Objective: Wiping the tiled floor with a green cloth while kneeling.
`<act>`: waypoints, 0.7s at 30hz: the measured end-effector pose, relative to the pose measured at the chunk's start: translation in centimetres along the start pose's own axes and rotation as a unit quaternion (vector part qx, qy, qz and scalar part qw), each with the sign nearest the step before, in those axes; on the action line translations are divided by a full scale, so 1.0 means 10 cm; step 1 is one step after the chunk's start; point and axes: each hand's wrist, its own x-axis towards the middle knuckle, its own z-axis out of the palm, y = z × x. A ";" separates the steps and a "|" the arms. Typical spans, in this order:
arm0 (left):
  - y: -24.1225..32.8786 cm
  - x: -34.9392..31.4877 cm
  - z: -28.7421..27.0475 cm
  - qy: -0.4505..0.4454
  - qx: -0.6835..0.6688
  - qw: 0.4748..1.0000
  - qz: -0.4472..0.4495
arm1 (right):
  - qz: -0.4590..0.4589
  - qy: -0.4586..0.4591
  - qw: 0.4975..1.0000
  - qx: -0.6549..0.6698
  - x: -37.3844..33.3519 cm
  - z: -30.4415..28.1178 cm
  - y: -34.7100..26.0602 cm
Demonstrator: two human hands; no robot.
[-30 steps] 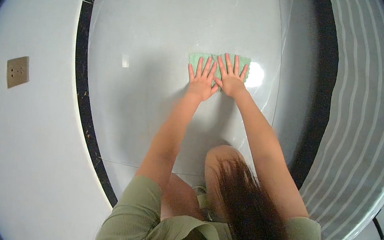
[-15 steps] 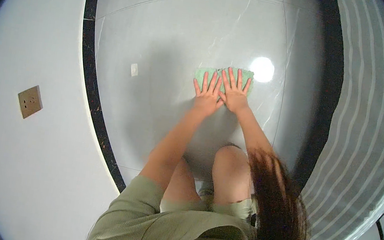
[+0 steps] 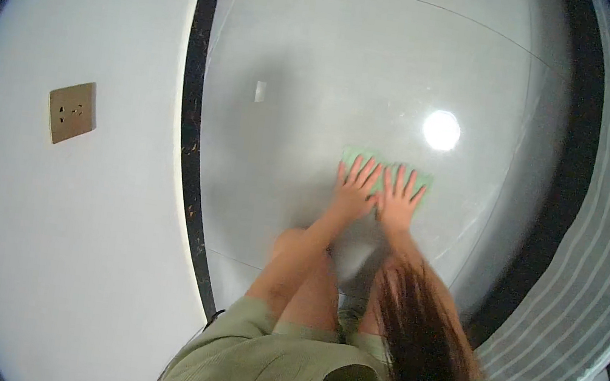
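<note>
A light green cloth [image 3: 352,155] lies spread on the glossy grey tiled floor [image 3: 358,67]. My left hand [image 3: 355,195] presses flat on the cloth's left part, fingers stretched out and apart. Beside it, my right hand [image 3: 397,204] rests palm down on the right part, its fingers also spread. The two thumbs come close together over the cloth. Most of the cloth's near edge is hidden under my hands.
To the left, a white wall with a gold socket plate [image 3: 71,112] meets a black skirting strip [image 3: 193,101]. A grey striped fabric cover [image 3: 587,248] hangs at the right over a dark border [image 3: 561,184]. My knees are close behind my hands.
Both hands have drawn the cloth across the floor nearer to my knees. The view has shifted, so the wall and socket sit further right in the picture.
</note>
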 end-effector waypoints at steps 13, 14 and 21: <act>-1.42 0.56 -0.89 0.098 0.018 0.993 -0.062 | -0.107 0.018 0.994 0.020 1.73 -0.38 -1.12; -1.53 0.70 -0.96 0.117 0.020 0.991 -0.070 | -0.104 0.030 0.994 0.029 1.93 -0.38 -1.20; -1.85 1.21 -1.19 0.165 0.007 0.982 -0.093 | -0.078 0.073 0.994 -0.010 2.57 -0.38 -1.48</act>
